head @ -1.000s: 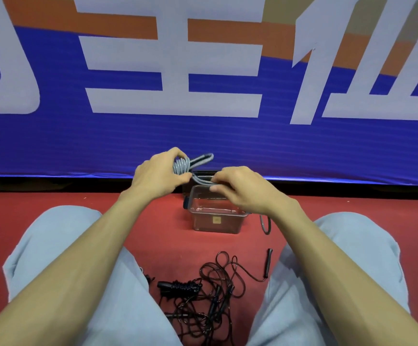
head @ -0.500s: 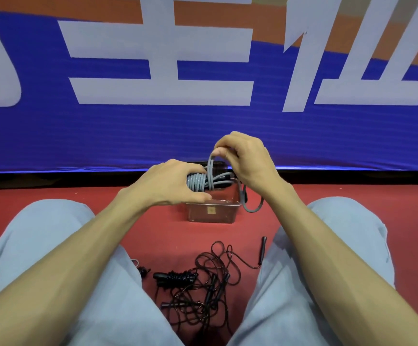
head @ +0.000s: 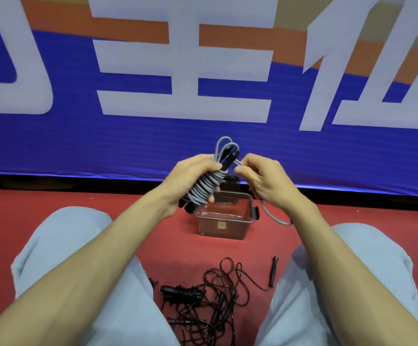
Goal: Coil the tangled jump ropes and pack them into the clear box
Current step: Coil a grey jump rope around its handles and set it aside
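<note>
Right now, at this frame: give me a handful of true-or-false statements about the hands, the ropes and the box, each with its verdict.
1. The left hand grips a grey rope wound into a bundle. True.
2. The grey rope lies inside the box. False: both hands hold it up, and no rope shows in the box.
3. The right hand pinches a loose strand of the grey rope. True.
4. The right hand holds the black ropes. False: they lie tangled on the floor between the legs.
5. The box stands on the floor. True.
</note>
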